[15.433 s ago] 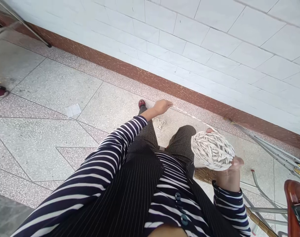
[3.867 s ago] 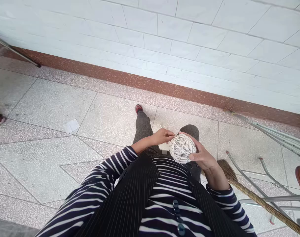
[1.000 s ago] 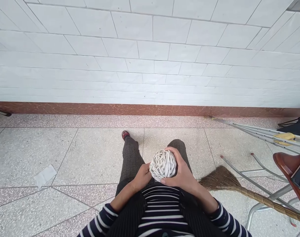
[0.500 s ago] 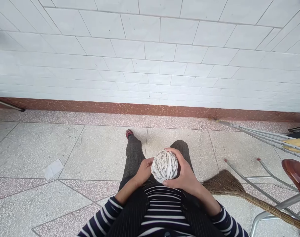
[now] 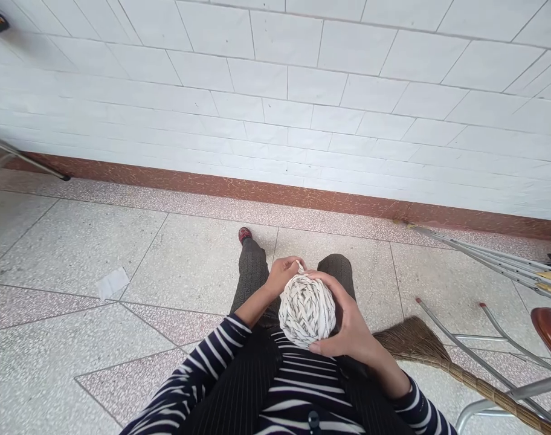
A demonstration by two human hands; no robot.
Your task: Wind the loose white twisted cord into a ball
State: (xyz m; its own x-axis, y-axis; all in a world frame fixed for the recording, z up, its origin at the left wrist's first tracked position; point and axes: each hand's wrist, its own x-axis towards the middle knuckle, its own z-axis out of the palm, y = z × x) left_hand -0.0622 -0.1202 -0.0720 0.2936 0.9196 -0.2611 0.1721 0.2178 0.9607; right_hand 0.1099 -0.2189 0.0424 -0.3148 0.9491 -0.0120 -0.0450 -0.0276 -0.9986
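Note:
A round ball of white cord with thin dark streaks (image 5: 306,311) is held over my lap, its strands wound across one another. My right hand (image 5: 350,323) curves around the ball's right side, thumb at the near edge and fingers at the far edge. At the ball's far left edge, my left hand (image 5: 285,273) is closed in a pinch on a short pale end of the cord (image 5: 299,266). The left fingertips are partly hidden behind that strand.
A straw broom (image 5: 414,338) lies to my right, beside a metal-legged chair (image 5: 497,338). Folded metal poles (image 5: 475,248) lean near the white tiled wall (image 5: 284,84). On the speckled floor at left lies a piece of white paper (image 5: 112,283). A metal leg (image 5: 44,166) stands at far left.
My left hand has moved from the ball's left side up to its far edge, now pinching the cord. The ball appears slightly larger and nearer. The camera view has tilted a little.

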